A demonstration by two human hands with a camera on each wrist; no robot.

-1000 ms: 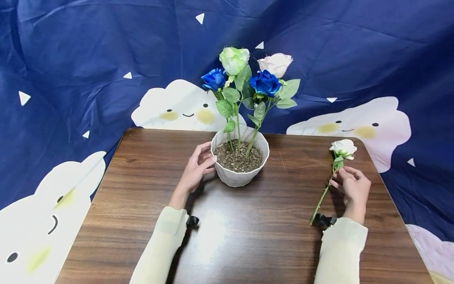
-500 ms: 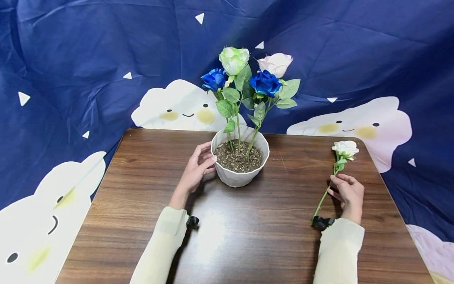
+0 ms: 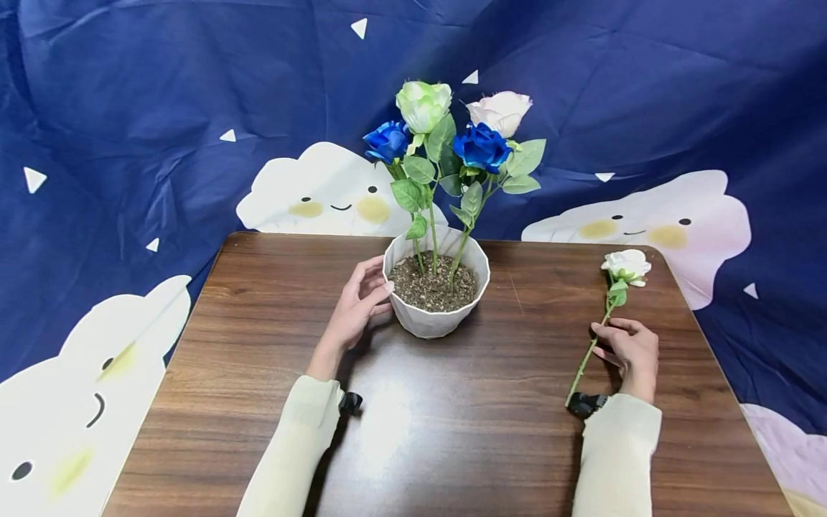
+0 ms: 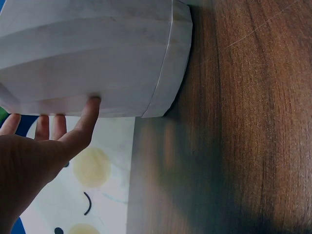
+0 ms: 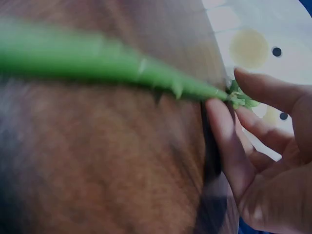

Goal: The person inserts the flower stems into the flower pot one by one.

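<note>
A white pot (image 3: 429, 324) of soil holds several artificial roses, among them a blue rose (image 3: 482, 148), a green-white rose (image 3: 423, 106) and a pale pink rose (image 3: 500, 113). My left hand (image 3: 354, 305) rests against the pot's left side, thumb near the rim. Seen from the left wrist, its fingertips (image 4: 91, 105) touch the pot wall (image 4: 83, 73) without curling round it. On the right, a white rose (image 3: 627, 266) with a thorny green stem (image 5: 107, 56) slants over the table. My right hand (image 3: 634, 353) pinches that stem below the leaves between thumb and fingers.
A brown wooden table (image 3: 478, 416) lies under both hands, with its rear edge just behind the pot. Behind it hangs a dark blue cloth (image 3: 161, 86) printed with smiling clouds. Black camera straps (image 3: 586, 404) sit at both wrists.
My right hand has slid down the white rose's stem toward me and leftward, and now pinches it. The rose has shifted slightly. The left hand and pot stay put; the head view tilts slightly.
</note>
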